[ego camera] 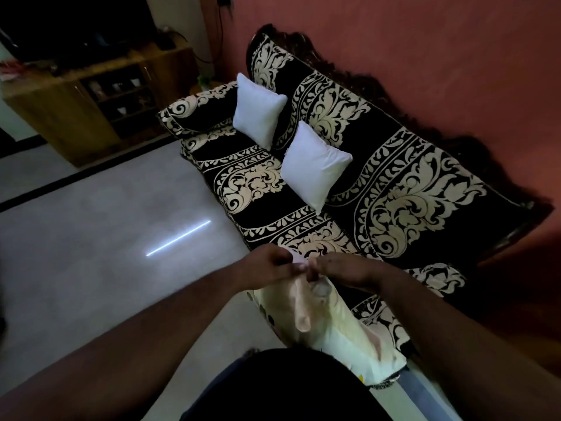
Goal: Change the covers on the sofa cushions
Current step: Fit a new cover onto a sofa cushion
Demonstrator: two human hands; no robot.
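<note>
down at the near edge of the sofa (403, 189), the left hand (267, 267) and the right hand (343, 270) meet almost knuckle to knuckle over the top edge of a cream cushion cover (328, 323). each grip is closed tight, fingers curled in and pinching a bit of the pale fabric at that edge; the fingertips of the two hands are just beside each other, and whether they touch cannot be told. the cover hangs down from the hands toward the person's dark-clothed body, shiny and creased, with a peach fold running down its middle and small dark marks along its left border; its lower end lies against the front of the sofa seat. whether a cushion is inside it cannot be told. the sofa wears a black throw with large cream floral scrolls and stands against a reddish wall (425, 41). two plain white cushions (258, 109) lean upright against the backrest, the nearer one (314, 165) just beside the farther, both well apart from the hands. a pale glossy floor (106, 232) carries a bright streak of reflected light, and a wooden cabinet (91, 107) with open shelves stands in the far corner.
</note>
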